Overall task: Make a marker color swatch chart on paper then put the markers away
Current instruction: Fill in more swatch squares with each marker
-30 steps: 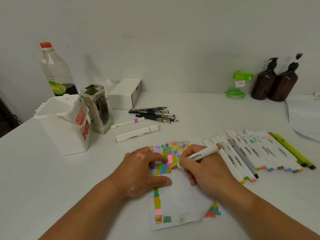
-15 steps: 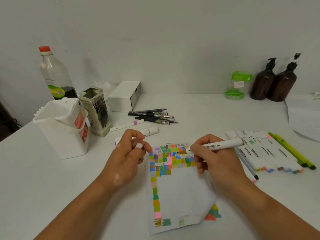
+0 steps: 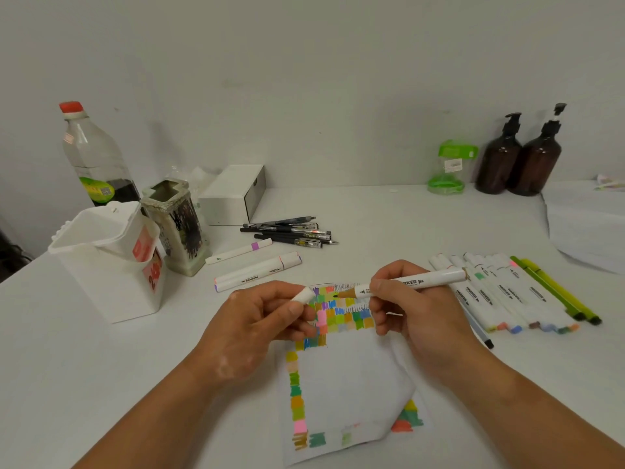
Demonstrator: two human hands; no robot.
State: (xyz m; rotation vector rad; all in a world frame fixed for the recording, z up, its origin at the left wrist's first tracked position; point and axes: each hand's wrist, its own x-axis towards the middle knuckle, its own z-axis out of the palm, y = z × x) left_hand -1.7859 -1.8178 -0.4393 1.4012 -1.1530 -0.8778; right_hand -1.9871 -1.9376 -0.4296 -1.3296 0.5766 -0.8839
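White table [image 3: 389, 214], paper [image 3: 348, 384] corner curled, left hand [image 3: 250, 333] grip pinching cap [image 3: 303, 295], right hand [image 3: 419, 313] grip holding marker [image 3: 429, 279], small gap between

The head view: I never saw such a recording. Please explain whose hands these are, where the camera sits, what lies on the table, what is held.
No machine here: a person works with bare hands, and the camera sits on their head, looking down. The right hand grips an uncapped brown-tipped marker. The left hand pinches a white cap. Under them lies the paper with colour swatches. More markers lie in a row on the right, black pens behind, a white holder on the left.
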